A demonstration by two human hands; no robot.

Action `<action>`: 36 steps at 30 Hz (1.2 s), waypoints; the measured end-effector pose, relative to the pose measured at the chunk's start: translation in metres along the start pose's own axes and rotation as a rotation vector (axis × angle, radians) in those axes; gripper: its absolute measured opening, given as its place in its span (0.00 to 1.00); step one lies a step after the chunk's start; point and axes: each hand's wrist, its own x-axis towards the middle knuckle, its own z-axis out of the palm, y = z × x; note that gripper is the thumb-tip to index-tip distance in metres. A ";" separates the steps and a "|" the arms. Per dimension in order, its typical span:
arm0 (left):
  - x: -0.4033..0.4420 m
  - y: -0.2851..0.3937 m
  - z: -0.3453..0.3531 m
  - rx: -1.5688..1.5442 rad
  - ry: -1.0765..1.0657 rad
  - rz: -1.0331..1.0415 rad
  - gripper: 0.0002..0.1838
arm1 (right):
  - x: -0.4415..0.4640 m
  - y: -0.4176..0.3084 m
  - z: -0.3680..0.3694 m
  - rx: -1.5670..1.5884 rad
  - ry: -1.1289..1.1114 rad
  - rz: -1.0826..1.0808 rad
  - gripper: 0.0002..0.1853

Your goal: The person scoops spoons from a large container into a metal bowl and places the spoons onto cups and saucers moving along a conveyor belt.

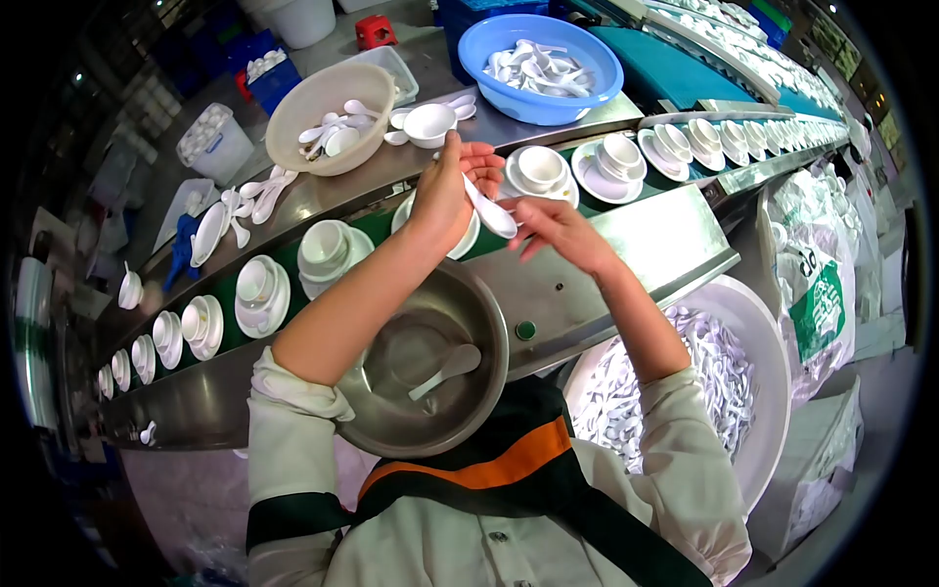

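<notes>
- Pale shirt (440, 548) fills the foreground.
- White spoon (495, 217) above a saucer (464, 245): left hand (454, 188) closed round its handle, right hand (561, 230) by its tip, pinching or not unclear.
- Loose grip could drop it, chipping either piece.

Steel bench (616, 256), green belt (380, 223) set into it. Belt carries a row of white cup-and-saucer sets (618, 166), upright, spaced along the line both ways. Far ledge, right to left: blue basin (540, 106) of spoons, small white bowl (430, 125) near loose spoons, cream basin (328, 164) with spoons, more loose spoons (264, 196), oval white dish (208, 235). Red stool (375, 32) stands on floor (227, 86) beyond.
</notes>
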 end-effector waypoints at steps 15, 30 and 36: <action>-0.158 -0.026 -0.050 1.920 -0.637 -0.096 0.20 | 0.018 0.078 -0.088 -1.116 0.467 0.002 0.13; -0.127 0.051 -0.041 0.963 -0.209 -0.212 0.13 | -0.037 -0.009 0.047 -0.693 -0.067 -0.354 0.13; -0.143 0.070 -0.106 1.082 0.088 0.218 0.14 | 0.024 0.062 -0.067 -0.587 0.486 0.202 0.17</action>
